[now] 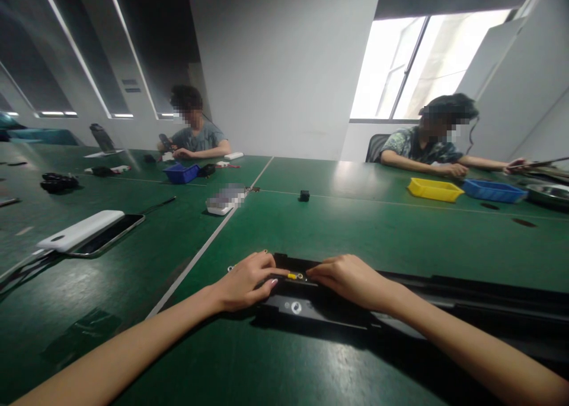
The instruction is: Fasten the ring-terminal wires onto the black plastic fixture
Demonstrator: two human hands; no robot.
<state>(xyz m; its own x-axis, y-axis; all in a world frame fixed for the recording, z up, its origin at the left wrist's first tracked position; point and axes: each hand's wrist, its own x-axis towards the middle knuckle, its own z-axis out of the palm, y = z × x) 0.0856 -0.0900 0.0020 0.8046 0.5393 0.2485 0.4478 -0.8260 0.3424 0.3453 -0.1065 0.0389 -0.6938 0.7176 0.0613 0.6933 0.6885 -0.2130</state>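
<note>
A long black channel-shaped housing (317, 312) lies on the green table, running off to the right under my right forearm. My left hand (246, 280) is at its left end, thumb and index finger closed around a dark wire. The wire's yellow ring terminal (292, 276) points right, inside the channel. Another ring terminal (230, 269) shows beyond the left hand's back edge. My right hand (349, 278) reaches into the channel from the right, its fingertips pinched together just beside the yellow terminal. Whatever is between those fingertips is hidden.
A power bank (84, 228) and a phone (111, 235) lie at left with cables. Farther off are a white device (222, 204), a small black block (304, 196), a yellow bin (434, 190) and blue bins (494, 191). Two people sit across the table (275, 222).
</note>
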